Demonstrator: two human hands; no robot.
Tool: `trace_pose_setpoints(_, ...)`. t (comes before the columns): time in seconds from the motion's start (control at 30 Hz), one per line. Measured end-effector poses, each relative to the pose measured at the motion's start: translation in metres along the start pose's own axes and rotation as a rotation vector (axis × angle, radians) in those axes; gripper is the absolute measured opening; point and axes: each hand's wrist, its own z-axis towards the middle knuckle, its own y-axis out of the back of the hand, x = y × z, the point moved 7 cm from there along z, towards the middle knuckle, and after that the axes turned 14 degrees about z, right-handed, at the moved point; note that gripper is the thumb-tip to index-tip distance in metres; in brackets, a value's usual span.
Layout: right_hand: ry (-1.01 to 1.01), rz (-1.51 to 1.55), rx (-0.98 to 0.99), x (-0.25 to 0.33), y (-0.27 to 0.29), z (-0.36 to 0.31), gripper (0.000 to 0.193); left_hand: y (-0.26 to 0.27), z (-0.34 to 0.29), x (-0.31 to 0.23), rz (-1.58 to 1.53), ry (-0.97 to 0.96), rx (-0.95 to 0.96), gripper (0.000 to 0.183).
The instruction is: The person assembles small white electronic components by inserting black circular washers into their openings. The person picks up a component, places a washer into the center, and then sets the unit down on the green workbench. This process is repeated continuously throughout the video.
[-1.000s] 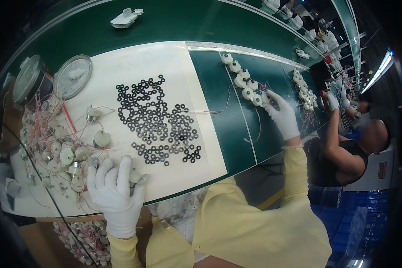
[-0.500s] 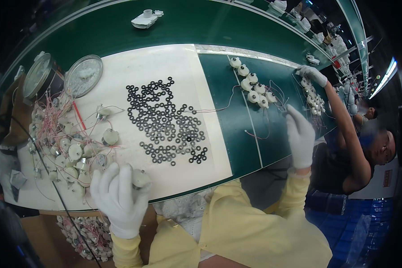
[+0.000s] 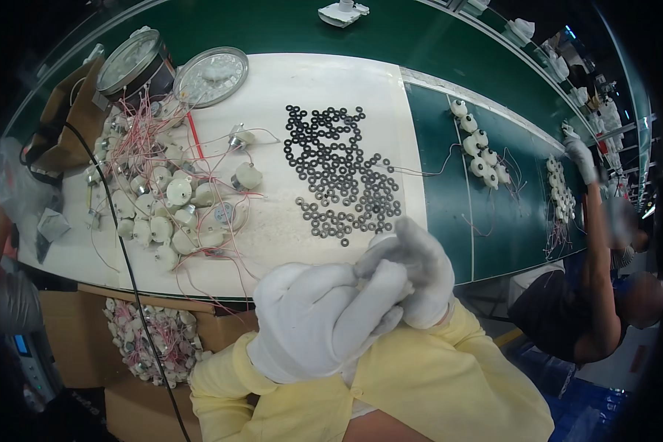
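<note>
My gloved left hand (image 3: 309,317) and gloved right hand (image 3: 423,276) meet just over the table's front edge. The left fingers are closed; a round white motor was in them half a second ago, and the gloves now hide it. Curled against the left fingertips, the right fingers also hide whatever they may hold. Beyond them many small black rings (image 3: 339,173) lie spread on a white sheet (image 3: 272,228). Left of my hands is a heap of round whitish motors (image 3: 178,191) with pink-red wires. Two single motors, one being this one (image 3: 247,176), lie between heap and rings.
Rows of white motors (image 3: 479,166) stand on the green tabletop (image 3: 438,221) at right. A co-worker's gloved hand (image 3: 580,160) is beyond more motors (image 3: 560,188). A tin (image 3: 131,66) and its lid (image 3: 212,77) stand back left. A black cable (image 3: 118,236) crosses a box of motors (image 3: 155,342).
My left hand has lifted from the heap's edge and moved right with the motor. My right hand has come left from beside the motor rows to meet it. The view has shifted left.
</note>
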Motion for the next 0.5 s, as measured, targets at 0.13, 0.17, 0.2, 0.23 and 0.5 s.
trace_pose_setpoints(0.13, -0.336, 0.923, -0.299, -0.028, 0.007, -0.007, 0.073, -0.016, -0.004, -0.003, 0.092, -0.026, -0.147, 0.035)
trace_pose_setpoints(0.17, -0.404, 1.069, -0.346, -0.033, 0.007, -0.007, 0.065, -0.020, -0.006, -0.005, 0.148, -0.031, -0.166, 0.036)
trace_pose_setpoints(0.2, -0.388, 1.129, -0.418, -0.037, 0.011, -0.007, 0.063, -0.025, -0.009, -0.007, 0.114, -0.049, -0.146, 0.036)
trace_pose_setpoints(0.23, -0.381, 1.195, -0.480, -0.040, 0.013, -0.006, 0.060, -0.028, -0.010, -0.009, 0.093, -0.059, -0.124, 0.036)
trace_pose_setpoints(0.5, -0.091, 1.088, -0.233, 0.027, 0.059, 0.016, 0.063, -0.026, -0.013, 0.013, 0.055, -0.018, 0.098, 0.038)
